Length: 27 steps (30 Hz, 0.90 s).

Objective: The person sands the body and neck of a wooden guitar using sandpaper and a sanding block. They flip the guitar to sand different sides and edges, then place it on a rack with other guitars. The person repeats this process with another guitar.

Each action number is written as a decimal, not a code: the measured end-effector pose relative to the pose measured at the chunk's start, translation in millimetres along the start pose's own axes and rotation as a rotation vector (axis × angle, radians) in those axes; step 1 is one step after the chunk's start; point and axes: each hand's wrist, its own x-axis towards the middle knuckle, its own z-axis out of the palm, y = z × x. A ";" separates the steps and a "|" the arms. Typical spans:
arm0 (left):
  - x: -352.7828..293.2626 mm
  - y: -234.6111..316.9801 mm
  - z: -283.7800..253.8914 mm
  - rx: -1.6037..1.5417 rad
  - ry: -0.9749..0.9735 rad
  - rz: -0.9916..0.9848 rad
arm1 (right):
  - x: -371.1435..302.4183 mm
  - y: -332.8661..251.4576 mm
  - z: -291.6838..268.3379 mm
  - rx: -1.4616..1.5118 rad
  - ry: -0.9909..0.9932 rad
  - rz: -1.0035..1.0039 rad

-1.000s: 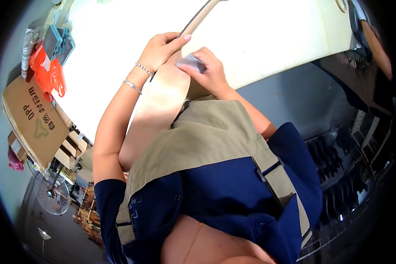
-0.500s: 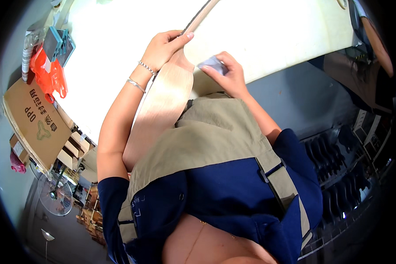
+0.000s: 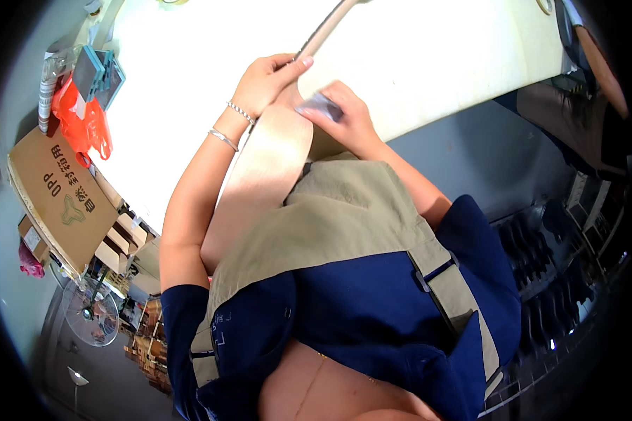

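A pale, unfinished wooden guitar [image 3: 267, 158] slants from my lap up over the table, its side facing me. Its long neck [image 3: 326, 29] has a dark strip along one edge. My left hand [image 3: 265, 84] is closed round the neck near where it meets the body, the thumb lying across it. A folded grey sheet that looks like sandpaper [image 3: 321, 105] is pinched in my right hand [image 3: 352, 123]. That sheet touches or nearly touches the curved shoulder of the body. My apron covers the body's lower end.
The white table [image 3: 428, 63] stretches ahead. On the left are a red plastic bag [image 3: 81, 123], teal-edged blocks [image 3: 98, 74], a cardboard box [image 3: 63, 196] and a fan [image 3: 90, 312]. A co-worker's arm [image 3: 602, 70] shows at the far right, above dark racked shapes [image 3: 541, 281].
My right hand has moved left with the grey sheet, closer to the guitar's shoulder. My left hand keeps its hold on the neck. The whole view has shifted slightly.
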 end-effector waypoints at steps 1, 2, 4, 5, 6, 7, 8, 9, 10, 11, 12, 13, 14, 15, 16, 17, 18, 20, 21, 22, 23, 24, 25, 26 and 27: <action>0.9 -1.4 0.1 0.014 0.013 0.024 | -5.4 3.2 -6.9 0.002 -0.014 -0.003; -1.9 3.2 0.8 0.009 0.021 -0.002 | -11.6 3.7 -17.3 -0.009 -0.044 0.055; -4.2 4.7 1.3 0.024 0.028 -0.024 | -20.1 10.7 -26.4 0.054 0.014 0.136; -4.1 5.7 1.7 0.034 0.030 -0.033 | -20.5 10.5 -28.3 0.086 0.047 0.175; -3.1 5.1 1.3 0.030 0.025 -0.026 | -17.1 10.1 -23.0 0.147 0.075 0.118; -1.3 3.0 0.3 0.025 0.021 -0.019 | -10.7 8.5 -13.6 0.118 0.059 0.077; -0.2 1.7 -0.5 0.028 0.012 -0.013 | -3.6 6.6 -1.1 0.094 0.051 0.038; 0.7 1.3 -1.4 0.041 0.008 -0.020 | 4.2 4.4 7.3 0.066 0.039 -0.004; 1.4 1.0 -2.0 0.054 0.005 -0.026 | 11.8 -0.5 9.6 0.115 0.032 -0.023; 1.4 -0.2 -3.7 0.065 0.006 -0.037 | 10.6 0.5 9.5 0.106 0.028 0.005; 1.0 -1.6 -2.8 0.064 0.024 -0.026 | 6.1 2.9 8.2 0.098 0.025 0.034; 0.5 -2.6 -0.1 0.063 0.042 -0.015 | 2.8 4.2 6.6 0.090 0.022 0.063; 1.2 -3.3 1.8 0.058 0.057 -0.003 | 0.8 4.8 3.7 0.073 0.004 0.066; 2.1 -2.1 0.5 0.038 0.046 -0.001 | -0.9 5.3 1.0 0.057 -0.014 0.068; 3.1 0.3 -1.8 0.017 0.035 0.001 | -0.8 5.8 -0.3 0.040 -0.032 0.071; 0.7 0.8 -0.3 -0.006 0.012 -0.004 | 0.9 3.6 1.5 0.054 -0.025 0.064; 0.9 0.9 -0.5 -0.020 0.026 0.035 | 10.2 1.2 4.5 0.068 -0.025 0.051; -1.4 -0.3 1.6 0.023 0.010 -0.008 | 11.0 -0.3 4.9 0.092 -0.017 0.048; 0.0 0.2 -1.3 0.049 0.009 -0.024 | 6.8 5.3 2.8 0.160 -0.016 0.099; 1.2 -1.8 0.1 0.011 0.029 -0.030 | -0.1 14.4 -1.7 0.228 -0.015 0.149; 0.0 -0.2 1.2 0.010 0.033 -0.027 | -7.8 16.6 -8.5 0.295 -0.020 0.213; -1.4 3.5 1.2 0.010 0.038 -0.025 | -11.8 18.0 -15.6 0.340 -0.006 0.336; -2.8 4.7 1.2 0.009 0.043 -0.022 | -11.4 18.4 -14.2 0.324 0.000 0.284; 0.8 -2.9 0.6 -0.030 0.022 -0.034 | -8.9 13.6 -11.4 0.308 0.012 0.234; 0.3 -2.8 0.7 -0.009 0.025 -0.030 | -5.0 7.7 -6.6 0.294 0.031 0.183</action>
